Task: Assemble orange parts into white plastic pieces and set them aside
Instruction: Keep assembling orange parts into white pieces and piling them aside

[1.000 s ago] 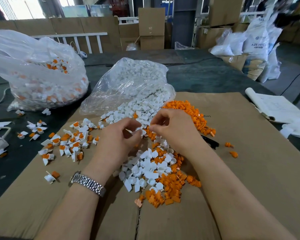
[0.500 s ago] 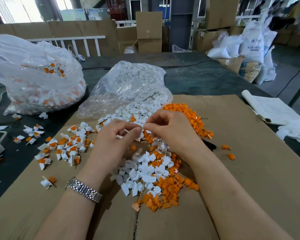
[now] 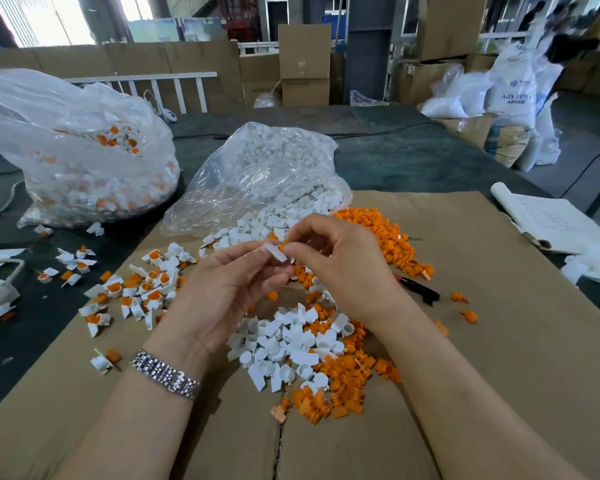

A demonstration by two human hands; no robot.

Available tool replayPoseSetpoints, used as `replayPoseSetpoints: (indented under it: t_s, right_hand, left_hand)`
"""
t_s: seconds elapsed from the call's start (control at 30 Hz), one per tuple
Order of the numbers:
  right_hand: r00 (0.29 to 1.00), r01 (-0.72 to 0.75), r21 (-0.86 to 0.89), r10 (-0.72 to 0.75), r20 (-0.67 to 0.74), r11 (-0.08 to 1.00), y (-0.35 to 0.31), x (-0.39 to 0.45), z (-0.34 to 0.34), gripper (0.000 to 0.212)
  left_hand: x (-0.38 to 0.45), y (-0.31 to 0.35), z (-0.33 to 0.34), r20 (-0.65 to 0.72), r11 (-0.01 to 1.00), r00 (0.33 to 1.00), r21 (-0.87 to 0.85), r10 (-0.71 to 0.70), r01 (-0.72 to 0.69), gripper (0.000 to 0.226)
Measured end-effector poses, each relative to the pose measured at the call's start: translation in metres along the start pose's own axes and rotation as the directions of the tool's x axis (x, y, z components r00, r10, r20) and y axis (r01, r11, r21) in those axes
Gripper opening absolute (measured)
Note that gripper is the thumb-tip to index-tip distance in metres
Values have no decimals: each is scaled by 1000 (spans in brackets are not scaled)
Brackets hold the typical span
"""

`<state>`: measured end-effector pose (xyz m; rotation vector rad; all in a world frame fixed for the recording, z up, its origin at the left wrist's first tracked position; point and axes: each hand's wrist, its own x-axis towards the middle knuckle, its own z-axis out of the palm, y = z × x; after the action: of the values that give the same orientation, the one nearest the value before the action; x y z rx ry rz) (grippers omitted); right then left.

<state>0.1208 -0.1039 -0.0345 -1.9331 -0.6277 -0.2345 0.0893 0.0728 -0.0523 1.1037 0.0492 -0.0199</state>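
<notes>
My left hand (image 3: pixel 229 289) pinches a small white plastic piece (image 3: pixel 276 252) above the cardboard sheet (image 3: pixel 499 341). My right hand (image 3: pixel 340 261) meets it from the right and pinches an orange part (image 3: pixel 284 244) against the white piece. Below the hands lies a mixed heap of loose white pieces (image 3: pixel 288 348) and orange parts (image 3: pixel 340 386). A second heap of orange parts (image 3: pixel 385 233) lies behind my right hand. Assembled white-and-orange pieces (image 3: pixel 136 289) are scattered to the left.
An open clear bag of white pieces (image 3: pixel 267 171) lies behind the hands. A larger clear bag of assembled pieces (image 3: pixel 73 150) sits at the far left. A black marker (image 3: pixel 418 289) and an open notebook (image 3: pixel 551 220) lie to the right. Cartons and sacks stand beyond the table.
Both hands have lifted from the heap and come together. The white piece and the orange part now show between the fingertips.
</notes>
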Motion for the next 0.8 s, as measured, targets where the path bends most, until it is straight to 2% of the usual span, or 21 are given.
replayPoseSetpoints:
  t_s: [0.1,0.2,0.4,0.57,0.8]
  right_hand:
    - [1000,12,-7,-12,-13,1000,-1,0,-1,3]
    - [1000,6,-2,-6,5,1000,0,0,-3,4]
    - [1000,-15,42,14,20,999,0,-1,-3,7]
    - [995,24,105,-34,99,994,-3,-1,-6,17]
    - [997,27,166,-40,73,986,-2,1,-12,20]
  left_hand:
    - [-1,1,-2,38,1000,999,20,22,-23,21]
    - [-1,0,0,11,995,997,63,80,-81,22]
    - [0,-3,-2,-2,936,977,286,213,-204,25]
    - [0,2,-3,38,989,994,111,99,-102,22]
    - [-2,2,-1,67,991,993,77,100,-105,23]
